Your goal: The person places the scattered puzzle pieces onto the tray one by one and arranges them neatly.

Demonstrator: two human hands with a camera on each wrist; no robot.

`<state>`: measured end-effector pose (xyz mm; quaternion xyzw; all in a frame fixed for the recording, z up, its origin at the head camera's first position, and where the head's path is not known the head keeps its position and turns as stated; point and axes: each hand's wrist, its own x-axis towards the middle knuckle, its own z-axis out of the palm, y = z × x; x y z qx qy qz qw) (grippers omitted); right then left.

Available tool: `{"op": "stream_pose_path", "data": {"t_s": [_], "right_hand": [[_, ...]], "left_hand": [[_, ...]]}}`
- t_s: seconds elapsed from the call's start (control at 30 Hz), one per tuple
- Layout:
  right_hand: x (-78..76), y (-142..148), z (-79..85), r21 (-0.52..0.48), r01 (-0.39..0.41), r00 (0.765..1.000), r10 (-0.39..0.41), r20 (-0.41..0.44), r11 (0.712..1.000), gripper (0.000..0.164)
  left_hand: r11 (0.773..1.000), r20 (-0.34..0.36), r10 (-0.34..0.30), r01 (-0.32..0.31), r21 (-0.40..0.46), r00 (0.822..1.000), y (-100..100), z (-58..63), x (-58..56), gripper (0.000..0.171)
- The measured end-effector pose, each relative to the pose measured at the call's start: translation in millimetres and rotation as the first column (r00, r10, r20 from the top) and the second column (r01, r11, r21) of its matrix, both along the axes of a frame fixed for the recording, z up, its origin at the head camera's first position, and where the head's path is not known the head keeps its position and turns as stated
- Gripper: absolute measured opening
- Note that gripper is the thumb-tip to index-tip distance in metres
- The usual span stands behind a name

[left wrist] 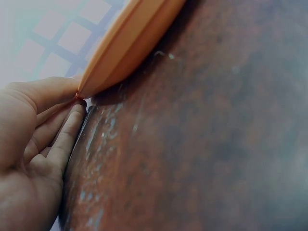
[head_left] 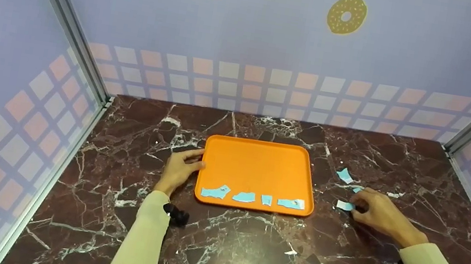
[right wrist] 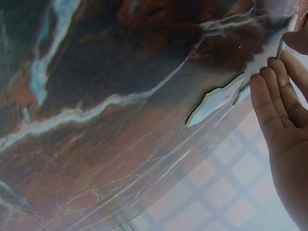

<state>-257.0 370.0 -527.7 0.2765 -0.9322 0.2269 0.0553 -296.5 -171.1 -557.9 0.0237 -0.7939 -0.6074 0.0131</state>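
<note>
An orange tray point(head_left: 258, 168) lies on the marbled tabletop. My left hand point(head_left: 176, 171) pinches its left rim, with the thumb point(left wrist: 57, 89) on one side of the rim and fingers on the other. Along the tray's near edge lie several torn light-blue paper pieces point(head_left: 244, 196) in a row. Right of the tray, my right hand point(head_left: 378, 213) pinches a blue-and-white torn paper piece point(head_left: 344, 206) between thumb and fingers; that piece is tilted up in the right wrist view. Beyond those fingers lie another torn piece point(head_left: 345, 175) and a small, partly hidden scrap point(head_left: 357, 189).
A dark marbled table point(head_left: 235, 250) with white veins runs back to a purple wall point(head_left: 261, 27) patterned with squares and sweets. Side panels with metal posts point(head_left: 65, 15) close off left and right. A small white mark or scrap point(head_left: 291, 252) shows in front of the tray.
</note>
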Motion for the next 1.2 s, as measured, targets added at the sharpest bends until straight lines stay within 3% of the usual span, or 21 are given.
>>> {"op": "stream_pose_path", "data": {"t_s": [0.33,0.57,0.87,1.2], "right_hand": [[-4.0,-13,6.4,-0.056,0.004,0.999,-0.007,-0.041,0.998,0.019],[-7.7,-29,10.6,-0.063,-0.007,0.994,0.0,-0.106,0.998,0.02],[-14.6,-51,12.4,-0.085,-0.068,0.982,0.052,-0.184,0.994,0.023],[-19.2,-78,15.4,-0.108,-0.073,0.992,0.061,-0.115,0.991,0.021]], "left_hand": [[1.0,-0.027,-0.011,0.011,-0.007,1.0,0,0.3,-0.8,0.042],[1.0,-0.008,0.003,-0.003,-0.015,1.0,-1,-0.5,-1.0,0.043],[1.0,0.004,0.002,-0.002,0.009,1.0,0,-0.5,-0.3,0.043],[1.0,-0.004,0.001,-0.001,0.009,1.0,0,-0.5,0.0,0.042]]}}
